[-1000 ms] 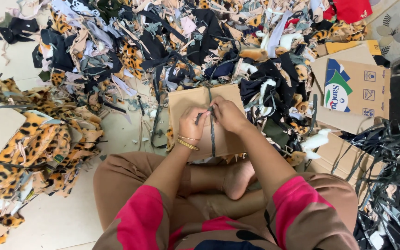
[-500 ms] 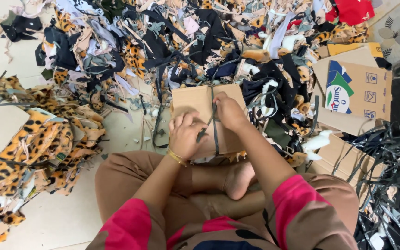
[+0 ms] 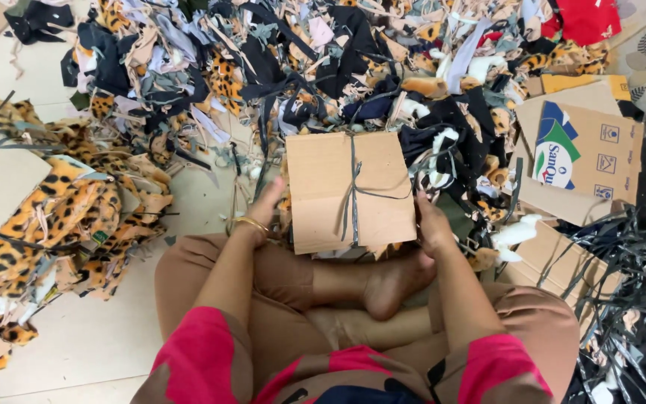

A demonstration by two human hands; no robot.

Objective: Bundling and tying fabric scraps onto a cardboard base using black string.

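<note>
- Left hand (image 3: 267,209) gripping the left edge of the bundle (image 3: 349,191), fingers tucked behind the cardboard, thumb side showing; bangle (image 3: 250,222) sitting at the wrist.
- Right hand (image 3: 431,224) clasping the bundle's lower right edge, fingers curled around it.
- Bundle resting in front of the crossed legs, just above the bare foot (image 3: 394,280), cardboard face up, a dark strap (image 3: 353,187) running down its middle and knotted.
- Judging by the knot: tying looking finished, bundle being held at both sides, probably for lifting or setting aside.
- Calling next for a firm two-sided hold and keeping the strap tight.
- Lying beyond: scraps (image 3: 263,67) heaped ahead, leopard-print pile (image 3: 61,217) on the left, printed box (image 3: 585,153) and loose straps (image 3: 637,292) on the right.
</note>
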